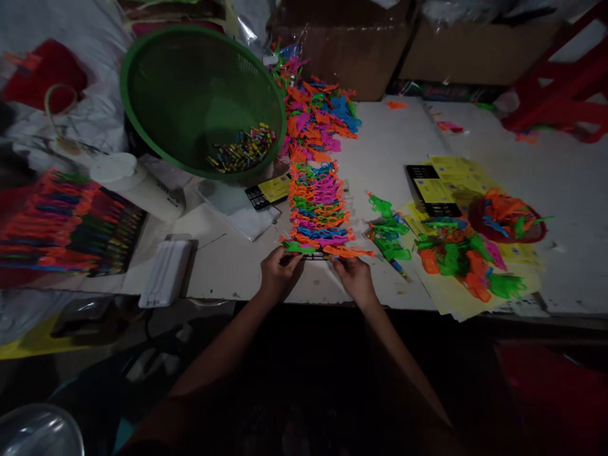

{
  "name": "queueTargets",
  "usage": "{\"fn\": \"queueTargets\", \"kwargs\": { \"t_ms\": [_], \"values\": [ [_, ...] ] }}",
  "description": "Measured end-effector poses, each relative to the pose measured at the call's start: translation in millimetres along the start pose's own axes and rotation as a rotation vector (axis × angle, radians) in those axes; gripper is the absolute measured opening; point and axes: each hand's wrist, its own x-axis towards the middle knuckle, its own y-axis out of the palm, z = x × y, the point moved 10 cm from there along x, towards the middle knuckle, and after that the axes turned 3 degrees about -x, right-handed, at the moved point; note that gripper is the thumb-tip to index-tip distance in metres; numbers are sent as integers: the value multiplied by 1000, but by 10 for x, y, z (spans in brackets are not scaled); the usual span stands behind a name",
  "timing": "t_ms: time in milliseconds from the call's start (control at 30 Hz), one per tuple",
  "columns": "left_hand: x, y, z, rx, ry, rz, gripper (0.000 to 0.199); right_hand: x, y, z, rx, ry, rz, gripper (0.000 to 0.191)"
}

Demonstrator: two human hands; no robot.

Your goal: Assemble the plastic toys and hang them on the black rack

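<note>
Reaching fwd, prob. pinching: L hand (pixel 278 271) green pc. (pixel 299 247), R hand (pixel 355 273) orange pc. (pixel 352 253)

No readable text, blurred lettering (pixel 168 194) on white bottle (pixel 146 187), illegible cards (pixel 433 190)

This looks like a small workshop or packing room — a worn white tabletop (pixel 218 266) stretches either side of the fingers (pixel 280 269), with bright plastic pieces (pixel 316 120) heaped beyond them. A green basket (pixel 190 95) of small parts sits beyond and left, cardboard boxes (pixel 346 50) farther off — and, dim as it is, probably a red plastic stool (pixel 560 82) far right.
</note>
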Motion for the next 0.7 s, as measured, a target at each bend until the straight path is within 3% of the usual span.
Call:
{"fn": "queueTargets", "kwargs": {
  "t_ms": [167,367,567,700],
  "values": [
    [-14,-32,107,60,-57,-44,23,33,23,38,-201,-17,67,25],
    [-53,9,-5,124,25,-49,21,75,69,189,-449,-36,100,22],
    [-3,2,-18,133,0,-54,21,84,62,195,-378,16,39,25],
    [68,20,-35,184,-4,-18,20,110,132,236,-435,-26,14,26]
  ]
}}
